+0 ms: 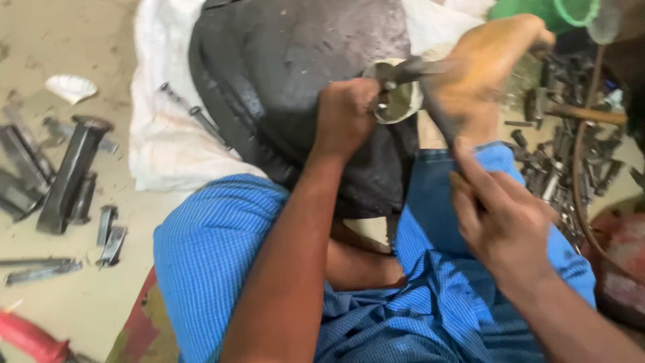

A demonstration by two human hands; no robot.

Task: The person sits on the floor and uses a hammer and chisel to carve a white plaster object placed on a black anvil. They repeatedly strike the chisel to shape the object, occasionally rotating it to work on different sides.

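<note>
My left hand (346, 115) is clenched on a round, pale metal ring-shaped part (398, 102) that lies against a big black rubber piece (295, 60). My right hand (505, 218) grips the dark handle of a metal tool (410, 69). The handle runs up and to the left, and the tool's head sits on top of the round part. A bare foot (485, 64) rests just right of the part, touching the tool. My knees in blue cloth (215, 249) fill the lower frame.
A white sack (161, 148) lies under the black rubber piece. Several dark metal chisels and bars (70, 171) lie on the floor at left. A heap of small metal parts (571, 154) sits at right, with a green container (551, 12) behind it and a red handle (30, 339) at bottom left.
</note>
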